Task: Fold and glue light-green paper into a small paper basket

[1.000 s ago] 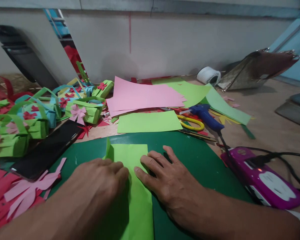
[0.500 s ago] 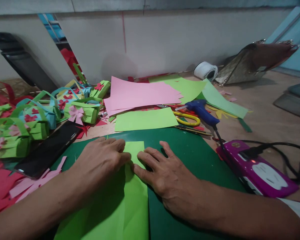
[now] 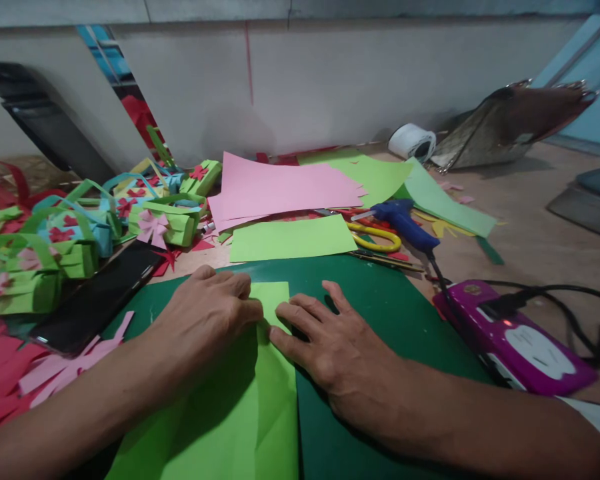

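A light green sheet of paper (image 3: 275, 407) lies lengthwise before me on a dark green mat (image 3: 380, 307), with a crease running along it. My left hand (image 3: 215, 313) is closed at the upper left of this paper, the fingers curled down on it; the fingertips are hidden beneath the hand. Just to its right, my right hand (image 3: 330, 340) rests with fingers apart, thumb and fingertips touching the paper's right side. The two hands almost meet over the sheet.
Past the mat lie a green paper strip (image 3: 293, 239), pink sheets (image 3: 285, 187), yellow-handled scissors (image 3: 380, 247) and a blue glue gun (image 3: 403, 223). At left are a phone (image 3: 97, 297) and several small paper bags (image 3: 167, 223). A purple power strip (image 3: 515, 340) sits at right.
Both hands have shifted very slightly, the right one a little rightward. The paper and everything around it look almost the same.
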`<state>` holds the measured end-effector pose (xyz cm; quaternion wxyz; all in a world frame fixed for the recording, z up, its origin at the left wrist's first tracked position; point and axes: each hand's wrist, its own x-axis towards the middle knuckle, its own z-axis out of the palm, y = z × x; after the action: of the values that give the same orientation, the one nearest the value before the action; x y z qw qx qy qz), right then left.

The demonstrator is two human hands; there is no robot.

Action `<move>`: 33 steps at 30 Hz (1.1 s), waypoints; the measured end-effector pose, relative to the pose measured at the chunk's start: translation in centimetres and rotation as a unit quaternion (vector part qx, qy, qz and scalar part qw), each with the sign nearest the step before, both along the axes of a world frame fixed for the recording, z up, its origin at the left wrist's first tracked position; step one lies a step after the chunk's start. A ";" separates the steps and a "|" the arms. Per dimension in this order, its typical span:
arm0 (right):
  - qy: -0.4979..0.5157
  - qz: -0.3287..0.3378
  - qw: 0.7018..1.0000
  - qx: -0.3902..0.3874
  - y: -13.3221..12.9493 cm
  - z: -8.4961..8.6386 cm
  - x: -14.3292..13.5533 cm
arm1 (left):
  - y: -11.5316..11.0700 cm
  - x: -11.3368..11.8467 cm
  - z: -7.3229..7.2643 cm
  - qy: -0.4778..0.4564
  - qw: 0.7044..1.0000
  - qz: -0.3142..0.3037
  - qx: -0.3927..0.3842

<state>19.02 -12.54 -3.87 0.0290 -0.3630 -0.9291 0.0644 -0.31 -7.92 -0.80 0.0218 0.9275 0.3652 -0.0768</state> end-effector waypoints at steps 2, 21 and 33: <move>0.000 0.002 1.000 0.000 0.1 0.1 0.1 | 0.1 0.0 -0.2 -0.001 1.000 0.001 -0.011; 0.007 0.009 0.999 -0.038 0.1 0.8 0.8 | 0.4 -0.6 -0.9 -0.059 0.997 -0.036 -0.037; 0.021 0.016 0.997 -0.074 0.2 1.1 1.7 | 0.8 -0.9 -1.7 -0.098 0.993 -0.067 -0.024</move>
<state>20.68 -12.37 -2.74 0.0208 -0.3477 -0.9266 0.1414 -1.22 -7.11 -2.47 0.0746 0.9523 0.2960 0.0043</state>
